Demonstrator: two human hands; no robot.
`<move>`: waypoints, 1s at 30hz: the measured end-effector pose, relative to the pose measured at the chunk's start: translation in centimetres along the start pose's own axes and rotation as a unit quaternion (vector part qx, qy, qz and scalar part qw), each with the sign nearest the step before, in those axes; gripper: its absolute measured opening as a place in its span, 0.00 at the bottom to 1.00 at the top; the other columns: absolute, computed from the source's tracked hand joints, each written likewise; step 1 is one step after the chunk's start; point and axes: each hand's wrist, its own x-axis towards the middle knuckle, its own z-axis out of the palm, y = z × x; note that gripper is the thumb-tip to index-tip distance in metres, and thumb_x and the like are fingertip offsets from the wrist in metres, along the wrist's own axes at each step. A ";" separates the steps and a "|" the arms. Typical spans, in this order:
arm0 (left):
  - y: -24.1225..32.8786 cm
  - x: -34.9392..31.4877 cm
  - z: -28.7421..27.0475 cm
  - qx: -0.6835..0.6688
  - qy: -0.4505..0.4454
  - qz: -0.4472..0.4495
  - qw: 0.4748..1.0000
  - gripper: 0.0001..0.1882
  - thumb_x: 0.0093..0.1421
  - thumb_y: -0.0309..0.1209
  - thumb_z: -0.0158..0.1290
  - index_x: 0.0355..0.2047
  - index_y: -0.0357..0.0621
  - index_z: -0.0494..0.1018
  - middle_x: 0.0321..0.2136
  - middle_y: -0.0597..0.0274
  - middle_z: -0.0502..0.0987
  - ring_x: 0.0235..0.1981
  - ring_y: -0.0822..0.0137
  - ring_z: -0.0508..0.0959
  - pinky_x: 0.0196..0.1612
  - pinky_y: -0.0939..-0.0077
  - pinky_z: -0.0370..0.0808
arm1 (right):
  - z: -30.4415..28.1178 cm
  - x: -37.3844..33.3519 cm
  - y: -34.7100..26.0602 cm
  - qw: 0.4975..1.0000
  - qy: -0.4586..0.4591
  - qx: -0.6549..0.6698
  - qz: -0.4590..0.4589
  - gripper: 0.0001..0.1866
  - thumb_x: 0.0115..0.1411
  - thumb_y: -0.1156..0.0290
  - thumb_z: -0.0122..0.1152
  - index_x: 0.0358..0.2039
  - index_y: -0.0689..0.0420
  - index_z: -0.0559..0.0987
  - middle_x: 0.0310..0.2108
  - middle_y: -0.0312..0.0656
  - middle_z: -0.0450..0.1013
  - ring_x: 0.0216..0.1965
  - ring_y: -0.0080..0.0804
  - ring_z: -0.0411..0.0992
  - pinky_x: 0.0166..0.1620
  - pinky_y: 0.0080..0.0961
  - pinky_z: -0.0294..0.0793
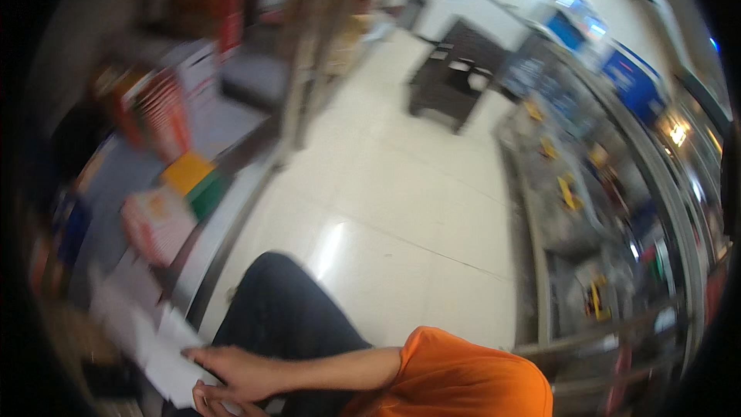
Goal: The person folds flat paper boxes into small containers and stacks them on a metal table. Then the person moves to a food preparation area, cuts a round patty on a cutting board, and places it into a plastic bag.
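Pale, glossy floor tiles (401,193) fill the middle of the head view, with a dark woven table (457,81) at 1 o'clock bearing small white pieces. A glass-fronted case (671,216) runs down the side from 2 to 4 o'clock, yellow objects (570,193) inside it, and a blue panel (633,81) shows beyond at 2 o'clock. At 9 o'clock, on a grey surface (108,220), sit a yellow-and-green box (194,185) and, just below it, a white-and-red packet (158,225); a red-striped bag (166,112) stands towards 10 o'clock, beside a white carton (193,69). Printed patches show on the packet and carton, but blur leaves any lettering unreadable.

White sheets (176,359) lie between 7 and 8 o'clock, near dark trousers (282,309). From the orange sleeve (463,374) at 5 o'clock, the right hand (243,371) reaches to their edge at 7 o'clock, fingers partly bent; whether it grips them cannot be told. Curled fingers just below may be the left hand's; its hold and opening are unclear.
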 end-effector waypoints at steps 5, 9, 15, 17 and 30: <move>-0.1 -1.7 3.4 -0.466 -0.034 -0.175 0.867 0.21 0.68 0.26 0.51 0.61 0.35 0.67 0.60 0.40 0.67 0.56 0.47 0.73 0.58 0.52 0.72 | -0.8 -3.4 2.1 0.981 0.138 -0.124 -0.065 0.17 0.63 0.60 0.64 0.34 0.63 0.74 0.23 0.49 0.72 0.31 0.53 0.76 0.38 0.40 0.76; -0.3 0.1 1.9 -0.467 -0.036 -0.278 0.838 0.21 0.66 0.26 0.54 0.58 0.33 0.67 0.57 0.40 0.69 0.53 0.48 0.73 0.56 0.52 0.73 | -2.7 -5.5 -2.0 0.904 0.111 -0.261 -0.319 0.17 0.63 0.60 0.61 0.20 0.52 0.71 0.25 0.38 0.67 0.29 0.41 0.69 0.35 0.42 0.70; 0.4 1.8 -0.4 -0.308 0.012 -0.204 0.929 0.21 0.62 0.27 0.60 0.52 0.28 0.69 0.48 0.41 0.74 0.44 0.50 0.75 0.48 0.52 0.75 | -2.3 -6.2 -3.9 0.937 0.198 -0.188 -0.216 0.09 0.60 0.67 0.64 0.24 0.54 0.77 0.26 0.40 0.73 0.30 0.45 0.71 0.36 0.41 0.72; -0.4 1.7 -0.1 -0.282 0.037 -0.196 0.938 0.21 0.61 0.27 0.62 0.49 0.26 0.69 0.46 0.41 0.76 0.41 0.50 0.76 0.46 0.52 0.76 | -2.5 -6.1 -4.0 0.970 0.208 -0.046 -0.115 0.08 0.58 0.66 0.64 0.27 0.56 0.80 0.26 0.43 0.74 0.31 0.49 0.72 0.38 0.42 0.73; 4.1 2.1 -1.0 -0.305 -0.089 -0.084 0.944 0.21 0.58 0.26 0.64 0.48 0.26 0.71 0.44 0.41 0.78 0.40 0.51 0.78 0.45 0.53 0.77 | -5.4 -7.1 -5.3 0.976 0.206 -0.069 -0.005 0.11 0.56 0.67 0.65 0.27 0.63 0.80 0.26 0.50 0.74 0.26 0.47 0.74 0.31 0.39 0.73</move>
